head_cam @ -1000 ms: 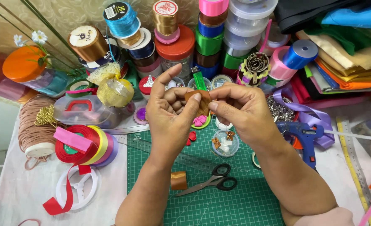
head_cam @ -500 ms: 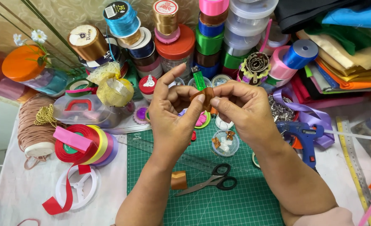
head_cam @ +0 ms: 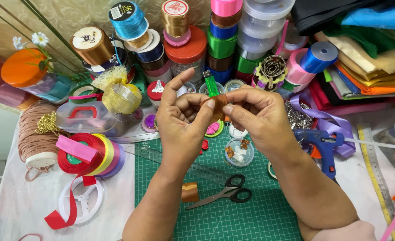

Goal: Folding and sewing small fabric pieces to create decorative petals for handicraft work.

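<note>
Brown ribbon piece (head_cam: 218,106) — between both hands

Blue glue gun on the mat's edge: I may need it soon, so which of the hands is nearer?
Right. The right hand is just up-left of the blue glue gun; the left hand is farther left.

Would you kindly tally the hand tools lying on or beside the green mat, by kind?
Scissors: 1
Glue gun: 1
Clear ruler: 1
Metal ruler: 1
Total: 4
</note>
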